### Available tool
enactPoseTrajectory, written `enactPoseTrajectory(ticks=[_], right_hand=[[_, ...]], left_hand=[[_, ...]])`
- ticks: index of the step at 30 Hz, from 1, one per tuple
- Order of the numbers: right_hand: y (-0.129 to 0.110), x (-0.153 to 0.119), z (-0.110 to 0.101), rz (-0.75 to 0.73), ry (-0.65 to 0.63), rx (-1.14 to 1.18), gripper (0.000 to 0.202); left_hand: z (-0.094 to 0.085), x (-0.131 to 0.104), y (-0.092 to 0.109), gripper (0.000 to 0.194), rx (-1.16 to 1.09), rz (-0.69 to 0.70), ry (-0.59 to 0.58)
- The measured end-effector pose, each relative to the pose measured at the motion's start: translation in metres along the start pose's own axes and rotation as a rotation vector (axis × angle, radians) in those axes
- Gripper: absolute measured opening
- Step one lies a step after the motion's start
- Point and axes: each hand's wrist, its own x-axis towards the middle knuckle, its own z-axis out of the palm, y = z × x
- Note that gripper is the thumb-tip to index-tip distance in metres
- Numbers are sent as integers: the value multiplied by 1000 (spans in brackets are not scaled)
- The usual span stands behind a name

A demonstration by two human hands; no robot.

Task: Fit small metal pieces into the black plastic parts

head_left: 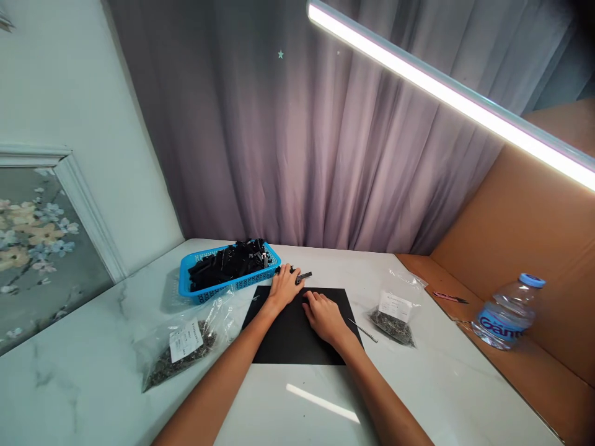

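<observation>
My left hand (284, 286) reaches to the back edge of a black mat (297, 337), its fingers closed around a small black part (304, 276) that sticks out to the right. More small dark pieces show behind those fingers, partly hidden. On the mat's right half rests my right hand (321, 313), its fingers curled; anything under them is hidden. Just left of my left hand stands a blue basket (242, 284) heaped with black parts (232, 263). A thin metal tool (364, 331) lies across the mat's right edge.
Clear bags of small dark pieces lie at the left (186, 344) and right (394, 316). Farther right are red snips (449, 298) and a water bottle (506, 316) on brown cardboard (548, 371). A lit tube lamp (446, 93) hangs overhead, before a grey curtain.
</observation>
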Motion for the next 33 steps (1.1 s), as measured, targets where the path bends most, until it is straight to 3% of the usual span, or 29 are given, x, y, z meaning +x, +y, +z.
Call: enactPoseTrajectory(ticks=[11, 18, 22, 26, 29, 33], right_hand=[[-2, 0, 0, -8, -7, -1, 24], [-1, 1, 0, -13, -15, 1, 24], [-2, 1, -2, -9, -13, 2, 24], [-3, 1, -5, -10, -8, 0, 24], [-4, 1, -5, -6, -10, -1, 23], [-3, 1, -4, 1, -13, -3, 24]], left_hand=[[-9, 1, 1, 47, 61, 30, -40], [-38, 16, 9, 55, 78, 78, 15], [-66, 45, -13, 47, 121, -104, 50], [-85, 70, -52, 43, 169, -368, -38], [-84, 77, -74, 42, 176, -481, -156], [-71, 75, -84, 46, 169, -498, -204]])
